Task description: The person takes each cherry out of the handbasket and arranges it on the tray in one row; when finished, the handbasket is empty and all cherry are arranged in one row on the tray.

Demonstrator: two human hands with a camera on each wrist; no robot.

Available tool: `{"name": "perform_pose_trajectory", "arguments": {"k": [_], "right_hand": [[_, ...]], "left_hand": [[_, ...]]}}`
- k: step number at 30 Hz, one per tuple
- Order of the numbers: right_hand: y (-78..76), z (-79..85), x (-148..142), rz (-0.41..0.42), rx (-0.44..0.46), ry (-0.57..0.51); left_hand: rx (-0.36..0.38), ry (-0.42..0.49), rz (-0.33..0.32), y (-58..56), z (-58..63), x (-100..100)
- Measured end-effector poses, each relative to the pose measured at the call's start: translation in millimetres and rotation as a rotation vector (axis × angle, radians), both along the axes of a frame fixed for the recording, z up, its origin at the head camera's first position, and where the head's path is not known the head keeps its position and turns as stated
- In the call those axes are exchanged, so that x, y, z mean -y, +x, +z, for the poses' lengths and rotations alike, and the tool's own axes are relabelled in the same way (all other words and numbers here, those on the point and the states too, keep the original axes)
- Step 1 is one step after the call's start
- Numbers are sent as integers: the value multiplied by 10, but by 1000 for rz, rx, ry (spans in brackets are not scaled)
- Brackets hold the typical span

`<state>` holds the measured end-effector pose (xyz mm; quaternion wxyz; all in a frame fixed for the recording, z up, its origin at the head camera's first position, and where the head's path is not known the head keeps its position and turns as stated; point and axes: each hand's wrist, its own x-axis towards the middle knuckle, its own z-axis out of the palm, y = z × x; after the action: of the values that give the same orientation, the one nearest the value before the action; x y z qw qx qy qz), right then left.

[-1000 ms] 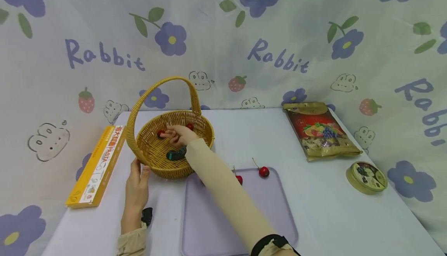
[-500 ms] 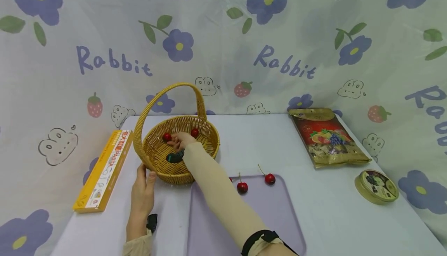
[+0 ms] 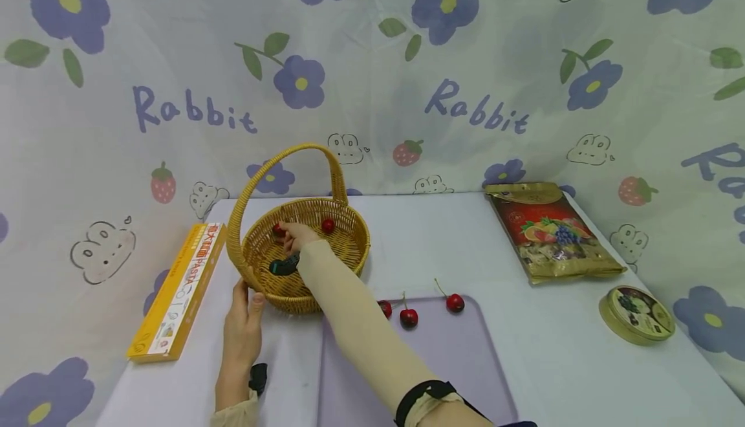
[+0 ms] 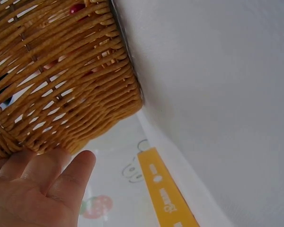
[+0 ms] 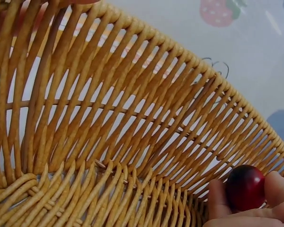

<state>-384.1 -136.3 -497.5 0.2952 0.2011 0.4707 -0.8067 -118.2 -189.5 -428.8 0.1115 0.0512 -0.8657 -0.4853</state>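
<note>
My right hand (image 3: 299,237) reaches into a round wicker basket (image 3: 297,301) with a tall handle. In the right wrist view, its thumb and a finger pinch a dark red cherry (image 5: 245,187) close to the basket's inner wall. Another cherry (image 3: 328,226) lies at the basket's back. Outside the near left of the basket, my left hand (image 3: 243,333) touches the wall below the handle's foot, its fingers (image 4: 73,182) fairly straight in the left wrist view. Several cherries, among them one with an upright stem (image 3: 409,317), lie on a lilac tray (image 3: 431,356), partly covered by the right sleeve.
To the left stands a yellow pasta box (image 3: 177,294). A red and gold snack bag (image 3: 553,233) lies at the back right, with a round tin (image 3: 637,315) in front of it. A patterned curtain (image 3: 384,90) closes off the table's back.
My right hand's fingers have closed in on the cherry at the basket's left and now pinch it. The left hand stays at the basket. The head view has shifted slightly.
</note>
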Motion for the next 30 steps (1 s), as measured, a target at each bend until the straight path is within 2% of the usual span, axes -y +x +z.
{"name": "perform_pose_trajectory", "arguments": {"k": [4,8,11,15,20,23,26,30], "right_hand": [[522,661,-271,25,10,46],[780,1073,-462,74,37,-3],[795,1177,-497,81,21,-29],[754,1190,-505,99,-17,-76],[824,1264,-637,141,-27,-192],[836,1265,-715,177,-54,-223],[856,1304,-859,203,-99,-217],[887,1405,-1215,220,-163,-230]], "left_hand": [[-7,-6,-8,-7,-7,-17],[-30,-21,-12,-41,17,-5],[-39,-26,-15,-75,45,13],[-18,-28,-11,-100,70,36],[-10,-20,-7,-95,58,53],[-18,-10,-6,-87,43,60],[-26,1,-6,-73,19,58],[-34,10,-16,-73,-4,35]]}}
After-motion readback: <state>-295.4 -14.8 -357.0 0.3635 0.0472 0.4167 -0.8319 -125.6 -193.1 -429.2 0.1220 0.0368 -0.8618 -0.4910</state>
